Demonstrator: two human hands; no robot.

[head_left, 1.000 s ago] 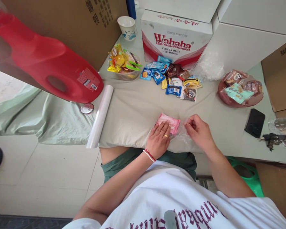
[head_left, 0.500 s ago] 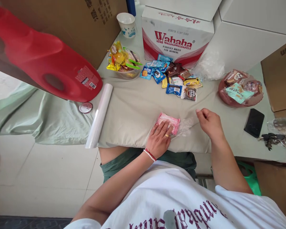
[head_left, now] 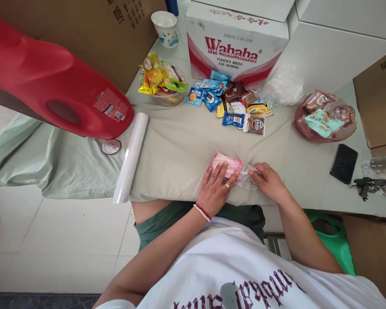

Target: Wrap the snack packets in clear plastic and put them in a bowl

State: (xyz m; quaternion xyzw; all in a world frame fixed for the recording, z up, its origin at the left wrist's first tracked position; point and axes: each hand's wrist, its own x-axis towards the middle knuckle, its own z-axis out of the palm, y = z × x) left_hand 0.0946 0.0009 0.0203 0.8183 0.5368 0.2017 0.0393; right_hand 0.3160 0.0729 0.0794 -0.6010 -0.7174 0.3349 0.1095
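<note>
A pink snack packet [head_left: 227, 161] lies on the covered table, with clear plastic wrap [head_left: 246, 178] about it and bunched at its right side. My left hand [head_left: 216, 185] rests flat on the packet, fingers stretched out, covering its near part. At the right, my right hand [head_left: 267, 180] pinches the loose end of the plastic wrap between thumb and fingers. A roll of cling film [head_left: 131, 159] lies to the left, apart from both hands.
Behind are small snack packets [head_left: 233, 119], a plastic bowl of snacks [head_left: 170, 100], a paper cup [head_left: 166, 30], a water carton [head_left: 234, 47] and crumpled plastic [head_left: 283, 86]. A red jug [head_left: 93, 90] stands left; a reddish bowl [head_left: 321, 138] and black phone-like object [head_left: 343, 163] lie right.
My right hand has moved left and down to the wrap and now pinches its loose end. My left hand stays on the pink packet. The view has shifted slightly.
</note>
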